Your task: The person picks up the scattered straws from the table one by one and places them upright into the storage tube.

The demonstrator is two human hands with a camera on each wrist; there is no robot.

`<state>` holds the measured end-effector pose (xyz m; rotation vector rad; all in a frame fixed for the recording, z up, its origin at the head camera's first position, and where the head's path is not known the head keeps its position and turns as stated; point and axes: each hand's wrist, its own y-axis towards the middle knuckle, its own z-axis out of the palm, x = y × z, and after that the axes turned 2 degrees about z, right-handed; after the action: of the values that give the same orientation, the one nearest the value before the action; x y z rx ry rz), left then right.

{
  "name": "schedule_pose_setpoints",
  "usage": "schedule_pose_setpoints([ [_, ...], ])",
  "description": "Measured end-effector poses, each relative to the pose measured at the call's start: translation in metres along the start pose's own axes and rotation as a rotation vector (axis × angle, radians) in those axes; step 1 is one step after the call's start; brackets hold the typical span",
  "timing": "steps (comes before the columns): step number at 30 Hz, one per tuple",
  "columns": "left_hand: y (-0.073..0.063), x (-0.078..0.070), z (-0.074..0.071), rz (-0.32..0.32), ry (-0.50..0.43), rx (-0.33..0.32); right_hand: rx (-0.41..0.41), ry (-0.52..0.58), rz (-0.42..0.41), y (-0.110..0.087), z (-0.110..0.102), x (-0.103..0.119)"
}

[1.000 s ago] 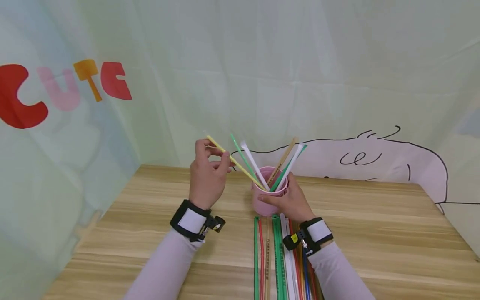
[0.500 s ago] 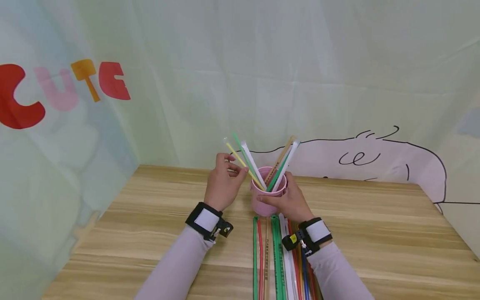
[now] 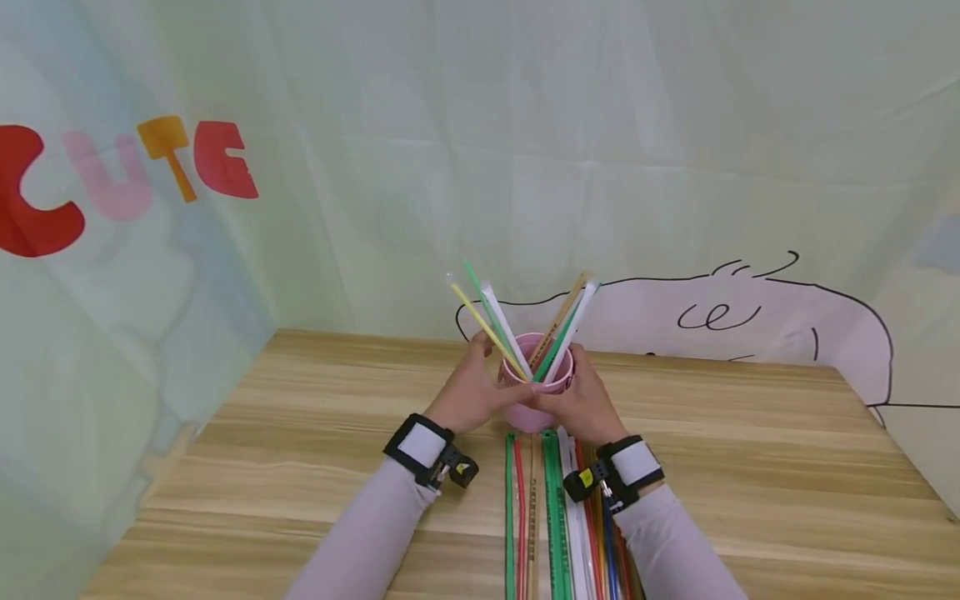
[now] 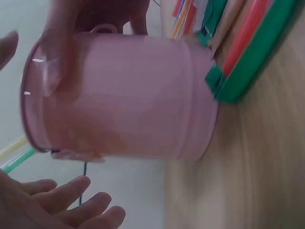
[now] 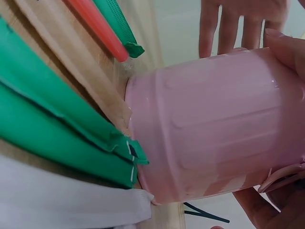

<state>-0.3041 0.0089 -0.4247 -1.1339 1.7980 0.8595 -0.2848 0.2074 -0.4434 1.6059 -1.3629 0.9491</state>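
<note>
Several straws in pink bucket, upright on bench.
My R hand grips its side; my L hand, fingers straight, just beside it; loose straws nr base.

Wood-grain desk, light brown with streaks. Pale green cloth backdrop behind, faint creases, runs down left side too. Colourful "CUTE" lettering left; black-outlined white cartoon figure lower right. Soft, even light.
</note>
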Motion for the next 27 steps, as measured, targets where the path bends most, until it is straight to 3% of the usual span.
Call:
schedule_pose_setpoints([
  [3,0.004,0.004,0.008,0.024,-0.057,0.050,-0.009,-0.013,0.003,0.000,-0.001,-0.002],
  [10,0.015,0.008,0.023,0.121,-0.179,0.096,-0.022,-0.019,-0.002,0.001,-0.002,-0.004],
  [15,0.019,0.010,0.028,0.184,-0.216,0.108,-0.017,-0.035,-0.021,0.002,-0.002,-0.006],
  [18,0.020,0.012,0.030,0.196,-0.222,0.097,-0.013,-0.052,-0.015,0.002,-0.002,-0.006],
  [27,0.017,0.012,0.034,0.140,-0.239,0.071,-0.005,-0.050,-0.012,0.001,-0.003,-0.009],
])
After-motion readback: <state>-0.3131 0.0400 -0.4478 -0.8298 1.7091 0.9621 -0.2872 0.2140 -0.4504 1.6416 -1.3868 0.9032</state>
